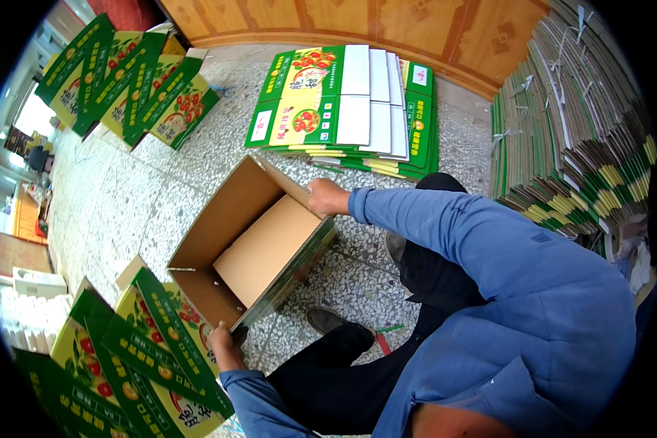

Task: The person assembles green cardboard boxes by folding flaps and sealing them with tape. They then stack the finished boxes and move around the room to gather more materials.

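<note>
An open cardboard box (213, 213), bare brown inside with printed green outer sides, is tilted on the speckled floor in front of me. Its bottom panel lies flat within the walls. My right hand (327, 197) is closed on the rim at the far right corner. At the near left corner, my left hand (226, 347) grips the box's edge, fingers partly hidden behind the cardboard. My legs are spread, with one shoe (324, 319) close to the box's near side.
Formed green-and-yellow boxes stand in a near-left row (128, 358) and a far-left row (128, 82). A stack of flat cartons (354, 69) lies beyond the box, before a wooden panel (306, 16). Tied bundles of flat cardboard (540, 131) rise at right. Small red strip (383, 344) near my legs.
</note>
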Demonstrator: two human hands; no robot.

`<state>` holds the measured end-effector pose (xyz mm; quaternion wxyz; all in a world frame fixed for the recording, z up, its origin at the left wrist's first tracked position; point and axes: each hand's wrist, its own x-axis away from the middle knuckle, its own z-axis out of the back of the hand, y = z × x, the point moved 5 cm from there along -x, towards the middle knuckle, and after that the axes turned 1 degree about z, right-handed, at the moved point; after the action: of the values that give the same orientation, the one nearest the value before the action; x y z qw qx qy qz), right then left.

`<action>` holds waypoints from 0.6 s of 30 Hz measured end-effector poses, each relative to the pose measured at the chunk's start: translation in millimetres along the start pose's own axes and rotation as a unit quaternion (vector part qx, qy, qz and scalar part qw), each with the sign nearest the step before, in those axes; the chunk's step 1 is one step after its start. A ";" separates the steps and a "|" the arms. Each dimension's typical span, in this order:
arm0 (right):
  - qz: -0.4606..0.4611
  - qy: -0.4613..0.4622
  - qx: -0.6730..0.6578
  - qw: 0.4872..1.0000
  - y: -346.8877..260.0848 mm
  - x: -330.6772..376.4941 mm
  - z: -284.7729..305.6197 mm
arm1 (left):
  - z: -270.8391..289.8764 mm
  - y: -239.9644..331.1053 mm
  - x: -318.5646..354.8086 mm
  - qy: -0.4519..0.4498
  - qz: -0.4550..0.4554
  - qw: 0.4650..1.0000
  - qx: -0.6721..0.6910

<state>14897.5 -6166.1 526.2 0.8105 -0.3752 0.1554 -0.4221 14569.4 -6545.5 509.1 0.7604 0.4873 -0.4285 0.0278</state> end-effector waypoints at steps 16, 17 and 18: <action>-0.194 -0.030 -0.218 0.956 46.7 -127.3 84.9 | 1.3 67.0 -16.0 0.039 -0.121 0.986 0.110; -0.241 0.002 -0.238 0.941 84.6 -127.3 91.6 | 9.8 56.9 -24.6 0.042 -0.068 0.983 0.167; -0.303 0.038 -0.267 0.914 133.2 -114.7 91.9 | 16.3 49.5 -21.6 0.072 -0.037 0.979 0.188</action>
<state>14957.1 -5982.2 481.9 0.5071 -0.5901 0.1722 -0.6041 14522.9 -6523.9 532.5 0.6844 0.6342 -0.3410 0.1146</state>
